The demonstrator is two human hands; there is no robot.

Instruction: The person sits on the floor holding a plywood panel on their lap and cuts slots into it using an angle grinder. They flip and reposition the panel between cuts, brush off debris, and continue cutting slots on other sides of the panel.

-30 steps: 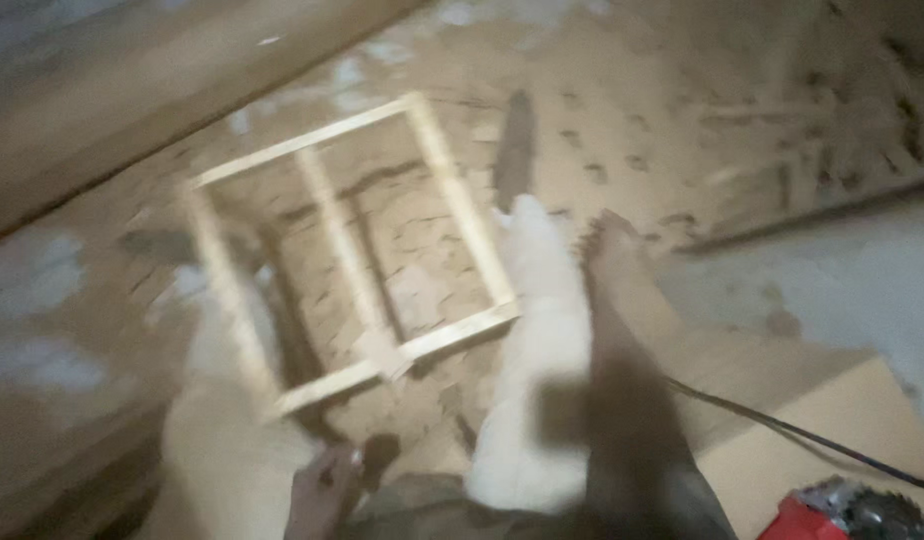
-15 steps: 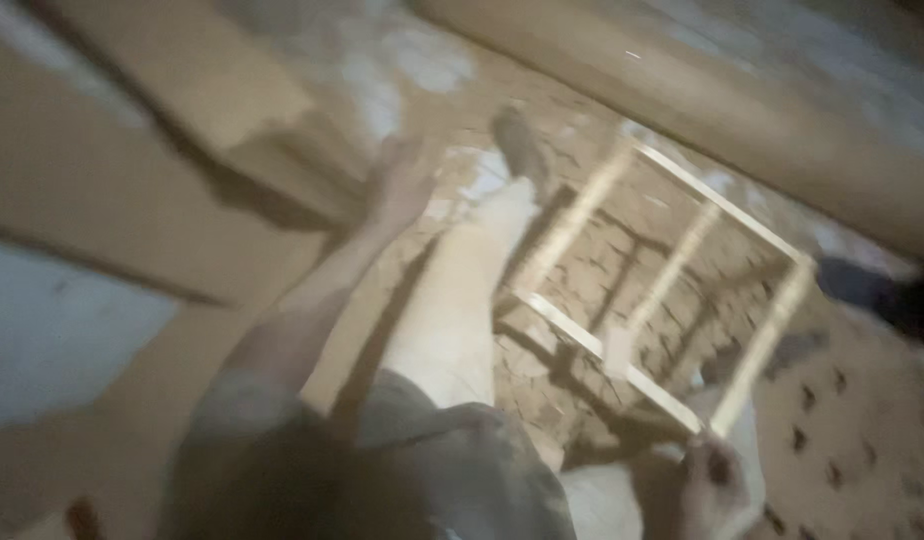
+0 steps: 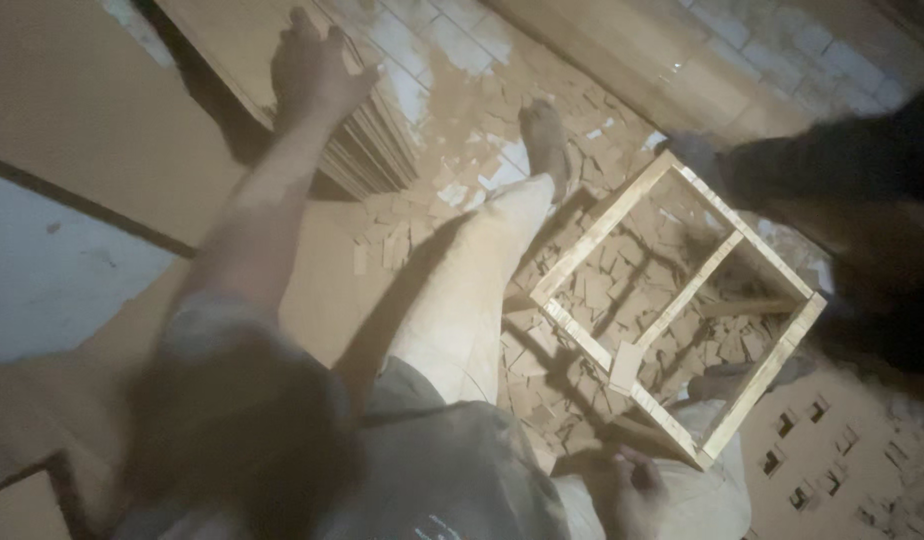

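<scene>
While right hand (image 3: 637, 490) grips wooden frame (image 3: 677, 305), left hand (image 3: 317, 65) spread on stacked boards (image 3: 367, 150).

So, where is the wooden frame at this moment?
In the head view, the wooden frame lies at the right on the floor scraps, beside the outstretched leg, with the right hand at its near corner.

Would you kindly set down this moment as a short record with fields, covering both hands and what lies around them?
Setting: floor strewn with small wood offcuts
Left hand: stretched out, fingers spread on the top of a stack of thin wooden boards
Right hand: low in the picture, beside the near corner of a pale wooden frame; grip cannot be told
Frame: rectangular, one cross slat, resting tilted over the offcuts
Leg: the person's own leg stretched forward, bare foot on the offcuts
Another person: dark sleeve at the frame's far corner
</scene>
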